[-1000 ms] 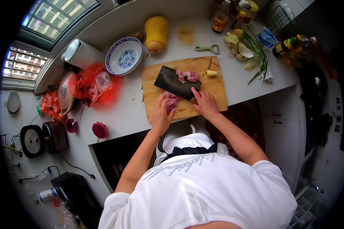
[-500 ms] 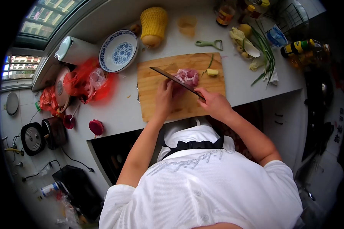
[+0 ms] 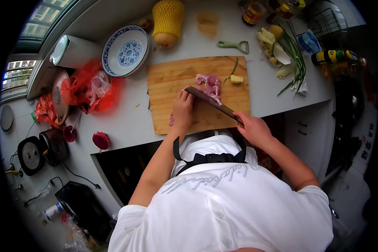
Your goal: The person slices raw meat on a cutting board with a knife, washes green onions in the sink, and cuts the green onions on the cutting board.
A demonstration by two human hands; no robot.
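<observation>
The right hand (image 3: 252, 127) is closed tight around the handle of a big cleaver (image 3: 213, 103). The blade slants over the wooden cutting board (image 3: 163, 77). The left hand (image 3: 183, 109) is on the board by the tip of the blade, with its fingers bent down, and I cannot tell if they grip anything. Pink raw meat (image 3: 213, 84) sits on the board, just past the blade, and a little pink bit (image 3: 171, 120) peeks out beside the left hand. Near the meat lie a yellow chunk (image 3: 236, 79) and a thin green stalk (image 3: 234, 67)
</observation>
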